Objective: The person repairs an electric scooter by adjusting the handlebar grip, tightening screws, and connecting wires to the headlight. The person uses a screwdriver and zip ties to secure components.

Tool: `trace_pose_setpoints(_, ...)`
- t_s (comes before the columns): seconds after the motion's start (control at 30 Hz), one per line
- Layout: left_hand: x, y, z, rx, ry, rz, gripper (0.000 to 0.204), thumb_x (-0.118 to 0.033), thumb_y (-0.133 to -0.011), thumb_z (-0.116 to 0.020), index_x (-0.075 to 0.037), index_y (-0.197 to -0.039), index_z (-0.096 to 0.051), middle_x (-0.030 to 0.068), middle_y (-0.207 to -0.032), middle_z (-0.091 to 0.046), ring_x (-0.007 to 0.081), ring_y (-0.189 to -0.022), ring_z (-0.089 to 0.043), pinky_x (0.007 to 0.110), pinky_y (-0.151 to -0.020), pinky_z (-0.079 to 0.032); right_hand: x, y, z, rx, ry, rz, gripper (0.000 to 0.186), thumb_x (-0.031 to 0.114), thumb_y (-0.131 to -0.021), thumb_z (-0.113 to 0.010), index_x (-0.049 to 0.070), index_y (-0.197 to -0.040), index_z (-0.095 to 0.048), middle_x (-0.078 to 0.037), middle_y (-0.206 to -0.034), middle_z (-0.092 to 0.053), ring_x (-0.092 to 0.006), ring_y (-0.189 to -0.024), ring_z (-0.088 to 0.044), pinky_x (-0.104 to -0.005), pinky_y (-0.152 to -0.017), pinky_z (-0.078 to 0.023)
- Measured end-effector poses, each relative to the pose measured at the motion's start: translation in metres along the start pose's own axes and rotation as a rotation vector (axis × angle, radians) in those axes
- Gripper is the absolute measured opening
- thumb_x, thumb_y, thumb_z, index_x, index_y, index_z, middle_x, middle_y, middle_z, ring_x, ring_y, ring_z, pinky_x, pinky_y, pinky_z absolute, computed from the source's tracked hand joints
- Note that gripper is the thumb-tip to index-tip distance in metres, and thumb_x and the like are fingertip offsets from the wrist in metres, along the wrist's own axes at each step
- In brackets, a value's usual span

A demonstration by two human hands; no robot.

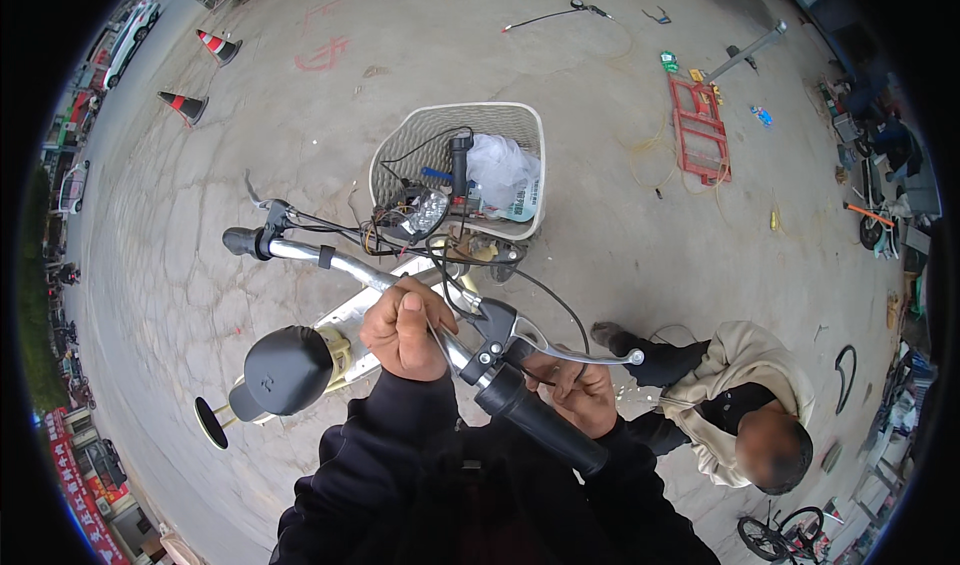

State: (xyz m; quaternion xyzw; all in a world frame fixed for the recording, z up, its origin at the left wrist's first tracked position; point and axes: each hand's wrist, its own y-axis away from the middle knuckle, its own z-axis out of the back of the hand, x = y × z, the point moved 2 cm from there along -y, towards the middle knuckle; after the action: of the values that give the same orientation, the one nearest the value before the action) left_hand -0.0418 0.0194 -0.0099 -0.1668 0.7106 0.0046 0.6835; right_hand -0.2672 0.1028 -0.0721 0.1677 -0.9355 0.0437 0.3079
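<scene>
The brake lever (596, 358) lies twelve o'clock from the nearer right hand (585, 397) — fingers bent, left hand (405, 330) pinched closed, both holds unclear.

1. Red sign board (82, 490), at far lower left beside the street: carried a row of large white characters, bent along the rim of the view.
2. Pale blue-green packet (525, 202), inside the white basket (543, 155): bore dark printed characters, partly covered by a clear plastic bag (498, 165).
3. Concrete ground (300, 145), upper left: showed rough red strokes (325, 57), character-like, too faint to make out.
4. Black seat (292, 370): had a small pale emblem (267, 383) near its edge, too small to tell.
</scene>
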Motion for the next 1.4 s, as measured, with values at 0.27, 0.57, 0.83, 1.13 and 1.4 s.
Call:
trace_pose_setpoints(0.27,-0.001,-0.006,0.001,-0.012,0.038,0.056,0.043,-0.027,-0.110,-0.050,-0.004,-0.074,-0.049,0.0086,-0.063,-0.054,0.0150,-0.051,-0.054,0.028,-0.050,-0.042,0.021,0.054,0.040,-0.339,-0.096,0.150,0.070,0.044,-0.116,-0.029,0.007,-0.064,-0.058,-0.017,-0.083,-0.070,-0.0350,-0.104,-0.065,-0.0504,-0.099,-0.049)
trace_pose_setpoints(0.57,-0.008,-0.018,0.029,0.044,0.237,-0.025,0.028,-0.009,-0.105,-0.049,0.008,-0.087,-0.062,0.0199,-0.092,-0.069,0.0269,-0.083,-0.070,0.040,-0.083,-0.059,-0.032,0.074,0.054,-0.541,-0.305,-0.439,0.065,0.060,-0.108,-0.047,-0.001,-0.118,-0.069,-0.017,-0.102,-0.075,-0.0249,-0.090,-0.072,-0.0369,-0.074,-0.056)
trace_pose_setpoints(0.83,-0.008,-0.012,0.023,0.415,-0.037,-0.077,0.022,0.000,-0.098,-0.057,0.004,-0.077,-0.061,0.0098,-0.082,-0.073,0.0105,-0.069,-0.061,0.028,-0.067,-0.052,0.109,0.080,-0.104,-0.461,1.375,0.139,0.043,0.030,-0.096,-0.077,-0.006,-0.117,-0.069,-0.014,-0.102,-0.074,-0.0201,-0.090,-0.071,-0.0336,-0.082,-0.056)
trace_pose_setpoints(1.13,0.019,-0.021,0.008,0.408,0.017,-0.255,0.019,-0.007,-0.087,-0.065,0.003,-0.072,-0.060,0.0135,-0.061,-0.060,0.0187,-0.050,-0.055,0.034,-0.052,-0.047,0.062,-0.070,-0.154,0.042,1.726,-0.453,0.058,0.049,-0.094,-0.075,-0.002,-0.116,-0.060,-0.018,-0.084,-0.067,-0.0321,-0.072,-0.069,-0.0443,-0.068,-0.055)
trace_pose_setpoints(1.4,0.020,-0.017,0.002,0.320,0.012,-0.356,0.020,-0.012,-0.082,-0.070,-0.003,-0.069,-0.058,0.0150,-0.064,-0.061,0.0334,-0.055,-0.064,0.041,-0.052,-0.050,0.051,-0.054,-0.152,-0.073,1.865,-0.358,0.050,0.041,-0.094,-0.073,-0.002,-0.117,-0.063,-0.019,-0.081,-0.071,-0.0384,-0.071,-0.071,-0.0462,-0.070,-0.055)
